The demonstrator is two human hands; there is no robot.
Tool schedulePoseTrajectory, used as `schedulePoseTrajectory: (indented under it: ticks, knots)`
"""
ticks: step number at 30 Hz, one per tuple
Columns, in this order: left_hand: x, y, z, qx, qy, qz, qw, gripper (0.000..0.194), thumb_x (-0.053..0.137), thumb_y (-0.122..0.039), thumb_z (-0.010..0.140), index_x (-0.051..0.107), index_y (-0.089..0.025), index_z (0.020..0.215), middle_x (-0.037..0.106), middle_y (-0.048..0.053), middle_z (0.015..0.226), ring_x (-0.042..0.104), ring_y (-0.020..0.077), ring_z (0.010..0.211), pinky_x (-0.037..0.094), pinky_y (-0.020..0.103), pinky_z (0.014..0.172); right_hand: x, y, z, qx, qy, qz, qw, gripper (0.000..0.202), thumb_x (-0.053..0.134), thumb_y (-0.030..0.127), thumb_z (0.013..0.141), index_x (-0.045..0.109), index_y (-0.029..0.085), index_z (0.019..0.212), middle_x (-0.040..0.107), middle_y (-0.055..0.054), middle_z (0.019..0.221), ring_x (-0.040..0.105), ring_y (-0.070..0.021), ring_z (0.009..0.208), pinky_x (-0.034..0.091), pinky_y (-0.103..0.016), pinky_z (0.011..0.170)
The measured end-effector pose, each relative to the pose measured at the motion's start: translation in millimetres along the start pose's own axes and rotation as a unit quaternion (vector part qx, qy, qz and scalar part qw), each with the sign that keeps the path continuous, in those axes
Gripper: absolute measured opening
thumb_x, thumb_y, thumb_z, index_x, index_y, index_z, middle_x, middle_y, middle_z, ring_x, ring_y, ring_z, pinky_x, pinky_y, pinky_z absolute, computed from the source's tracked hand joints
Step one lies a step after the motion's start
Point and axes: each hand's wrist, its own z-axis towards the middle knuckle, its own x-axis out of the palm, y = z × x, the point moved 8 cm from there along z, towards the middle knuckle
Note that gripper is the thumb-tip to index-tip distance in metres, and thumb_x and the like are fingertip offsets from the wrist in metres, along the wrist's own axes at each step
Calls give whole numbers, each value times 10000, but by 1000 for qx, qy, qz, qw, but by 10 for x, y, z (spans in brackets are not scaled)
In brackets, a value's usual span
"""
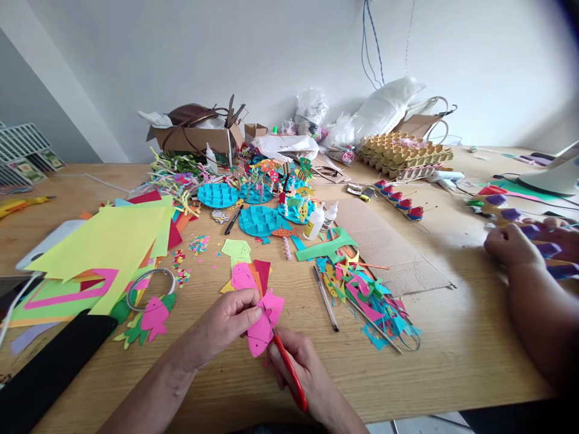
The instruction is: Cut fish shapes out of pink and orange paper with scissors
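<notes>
A pink paper fish (pixel 259 339) with drawn lines and a dot eye is pinched in my left hand (pixel 237 313). My right hand (pixel 301 361) is closed around red-handled scissors (pixel 289 372), whose blades meet the fish's edge and are mostly hidden by the paper. Just beyond my hands lie another pink fish shape (pixel 243 276), a light green fish drawing (pixel 236 248) and red and orange paper pieces (pixel 262 274). Left of my hands, cut paper fish in pink (pixel 154 314) and green lie by a roll of tape (pixel 136 295).
Yellow paper sheets (pixel 108 232) are piled at left near a black case (pixel 58 367). Paper scraps (pixel 380 301), a pen (pixel 325 298) and cardboard (pixel 389 253) lie at right. Glue bottles (pixel 314 223) stand beside blue discs (pixel 260 220). A co-worker's hand (pixel 513 244) rests far right among painted egg-carton pieces.
</notes>
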Motion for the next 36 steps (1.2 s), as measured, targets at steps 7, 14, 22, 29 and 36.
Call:
schedulePoseTrajectory:
  ticks: [7,14,22,29,36]
  knots:
    - [-30,-24,13,-3,5,22,1000,256,443,-342,827,359,-203,629,316,-60,617,284,112,576,252,236,530,-31,-14,-5,-7,-7,-35,999,432,384,487,902,465,170,619,366,43,538,320,-89,485,248,-200,436]
    - [-38,-21,1,-11,8,24,1000,256,438,-327,827,350,-204,621,301,-62,612,274,113,579,247,240,535,-28,-8,0,-8,-9,-41,999,416,406,476,894,444,173,611,338,45,544,295,-91,496,243,-203,445]
    - [-25,-4,-16,-7,-2,-3,1000,263,457,-364,821,382,-199,631,334,-60,609,300,114,576,258,237,538,-16,-22,2,6,-9,-34,999,421,376,496,888,408,185,605,340,41,547,306,-102,510,263,-205,459]
    - [1,7,-8,-21,4,17,1000,258,451,-368,820,395,-194,638,334,-58,611,304,114,574,255,238,533,-7,25,2,0,-7,-25,1000,399,426,491,881,435,180,631,348,39,581,306,-103,525,260,-208,470]
    - [-8,-17,0,-23,10,24,999,270,456,-391,797,387,-201,619,322,-59,610,291,119,578,254,237,540,-27,95,17,-33,-17,-39,999,376,430,449,896,427,172,641,313,39,633,283,-107,577,255,-223,514]
